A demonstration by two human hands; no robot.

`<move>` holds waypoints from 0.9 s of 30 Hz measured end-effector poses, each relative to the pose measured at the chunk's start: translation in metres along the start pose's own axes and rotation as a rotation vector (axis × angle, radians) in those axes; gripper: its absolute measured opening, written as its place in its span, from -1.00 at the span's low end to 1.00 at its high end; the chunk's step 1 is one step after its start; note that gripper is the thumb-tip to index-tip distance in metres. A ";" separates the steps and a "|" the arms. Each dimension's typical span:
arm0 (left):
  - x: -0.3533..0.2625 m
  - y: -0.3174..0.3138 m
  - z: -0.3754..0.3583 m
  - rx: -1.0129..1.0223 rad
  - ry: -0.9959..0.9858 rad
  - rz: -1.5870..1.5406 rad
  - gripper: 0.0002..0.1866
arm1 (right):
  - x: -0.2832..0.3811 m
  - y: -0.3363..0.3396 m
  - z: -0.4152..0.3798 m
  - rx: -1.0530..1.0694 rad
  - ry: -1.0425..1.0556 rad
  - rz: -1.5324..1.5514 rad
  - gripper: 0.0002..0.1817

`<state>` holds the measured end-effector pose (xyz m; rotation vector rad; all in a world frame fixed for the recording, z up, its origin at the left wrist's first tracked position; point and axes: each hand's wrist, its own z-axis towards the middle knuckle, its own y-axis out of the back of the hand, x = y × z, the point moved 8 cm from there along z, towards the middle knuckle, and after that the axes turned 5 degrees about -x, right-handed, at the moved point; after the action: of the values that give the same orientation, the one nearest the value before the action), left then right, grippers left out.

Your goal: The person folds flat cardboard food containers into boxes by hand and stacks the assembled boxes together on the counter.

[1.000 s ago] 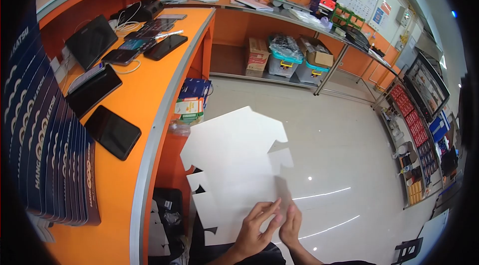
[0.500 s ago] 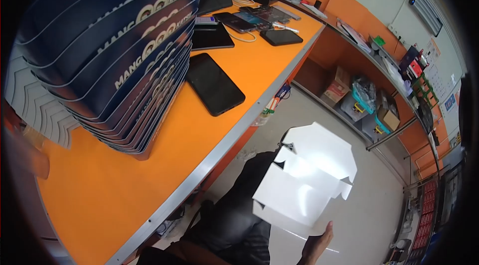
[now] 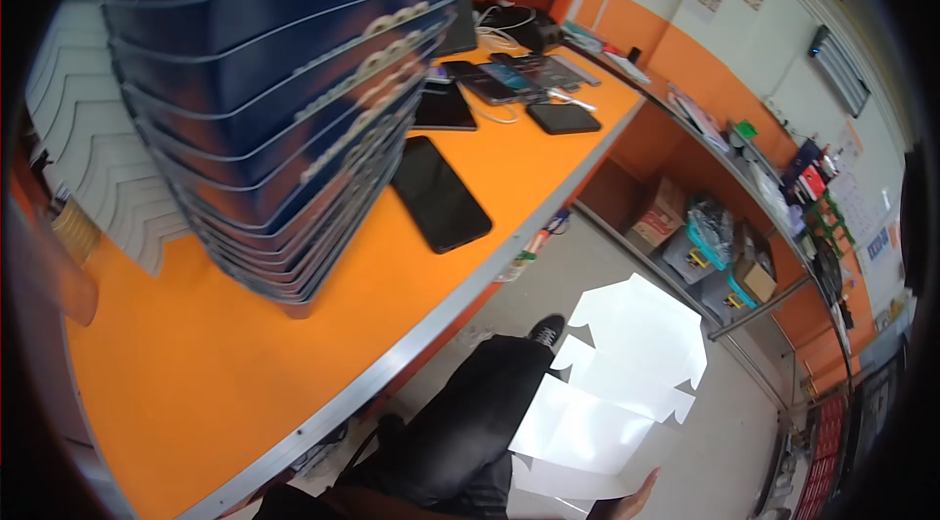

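Note:
A flat white cut-out box blank [image 3: 627,354] with notched sides hangs over the floor beside my leg. My right hand [image 3: 634,500] is at its lower edge, holding it; part of the hand is hidden behind the blank or outside the picture. My left hand does not show clearly. At the far left edge is a blurred brownish shape [image 3: 78,297] that I cannot make out. A tall stack of dark blue printed boxes [image 3: 284,128] stands on the orange table [image 3: 294,373], their white insides showing at the left.
A black phone [image 3: 441,195] lies beside the stack. Several more phones and a dark tablet [image 3: 446,109] lie farther back with white cables [image 3: 504,35]. The table has a metal edge [image 3: 392,363]. Low shelves hold cardboard boxes [image 3: 658,213] and plastic bins [image 3: 690,260].
The view has shifted, so the stack and table sit differently in the picture. The white blank and my right hand appear lower, and a shoe now shows beside the blank.

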<state>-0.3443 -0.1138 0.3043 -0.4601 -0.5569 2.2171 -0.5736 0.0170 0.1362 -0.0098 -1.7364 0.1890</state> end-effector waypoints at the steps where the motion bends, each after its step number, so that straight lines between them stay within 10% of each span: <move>1: -0.001 0.022 -0.008 -0.052 -0.089 -0.006 -0.30 | 0.010 0.006 0.005 -0.017 0.088 -0.048 -0.31; 3: -0.041 0.075 -0.026 -0.389 -0.429 0.403 -0.39 | 0.026 0.012 0.012 -0.040 0.096 0.007 -0.31; 5: -0.066 0.132 -0.044 -0.848 -0.242 0.978 -0.45 | 0.035 0.026 0.018 -0.055 0.104 0.044 -0.31; 7: -0.036 0.179 -0.061 -1.034 0.093 0.919 -0.41 | 0.032 0.042 0.036 0.034 0.203 -0.197 -0.28; 8: -0.011 0.186 -0.063 -1.017 0.177 0.673 -0.36 | 0.024 0.067 0.046 -0.086 0.733 -0.948 -0.30; 9: 0.016 0.190 -0.068 -0.994 0.254 0.427 -0.30 | 0.046 0.048 0.031 -0.094 0.748 -0.950 -0.30; 11: 0.051 0.196 -0.084 -0.980 0.398 0.184 -0.20 | 0.060 0.020 0.011 0.011 0.330 -0.547 -0.37; 19: 0.073 0.200 -0.126 -0.965 0.547 -0.117 -0.31 | 0.028 0.027 0.031 0.060 0.137 -0.761 -0.49; 25: 0.074 0.211 -0.139 -1.025 0.632 -0.178 -0.43 | 0.036 -0.010 0.032 0.161 0.460 -0.737 -0.59; 27: 0.079 0.225 -0.146 -1.108 0.708 -0.130 -0.46 | 0.084 -0.048 -0.025 -0.067 1.223 -1.035 -0.64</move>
<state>-0.4593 -0.1511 0.0522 -1.6121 -1.3110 1.2829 -0.5591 -0.0178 0.2291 0.5905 -0.3776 -0.5487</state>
